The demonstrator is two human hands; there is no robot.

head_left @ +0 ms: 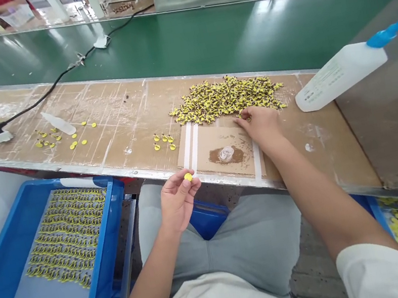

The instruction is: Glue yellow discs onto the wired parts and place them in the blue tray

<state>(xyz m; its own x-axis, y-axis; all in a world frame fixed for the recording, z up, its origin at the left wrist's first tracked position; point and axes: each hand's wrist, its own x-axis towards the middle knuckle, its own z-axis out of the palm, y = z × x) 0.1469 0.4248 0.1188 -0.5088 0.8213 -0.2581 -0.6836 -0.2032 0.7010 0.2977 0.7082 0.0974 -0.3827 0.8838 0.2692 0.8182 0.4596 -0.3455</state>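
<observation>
Between the thumb and fingers of my left hand point(177, 199) is a small yellow disc point(188, 177), held above my lap by the table's front edge. My right hand point(262, 125) reaches to the near edge of a pile of small yellow and dark pieces point(224, 97); its fingertips are pinched, and what they hold is hidden. Below that hand lies a cardboard sheet point(203, 140) with white tape strips. On it a small clear cap-like piece point(226, 154) sits in a wet brown patch. Several yellow discs with dark tops point(164, 138) stand left of the cardboard.
A white bottle with a blue nozzle point(340, 75) leans at the right. Farther left are loose yellow discs point(73, 144), a clear nozzle-like piece point(58, 123) and a black cable point(52, 85). A blue tray point(102, 268) holds rows of pieces. Behind runs a green belt point(203, 40).
</observation>
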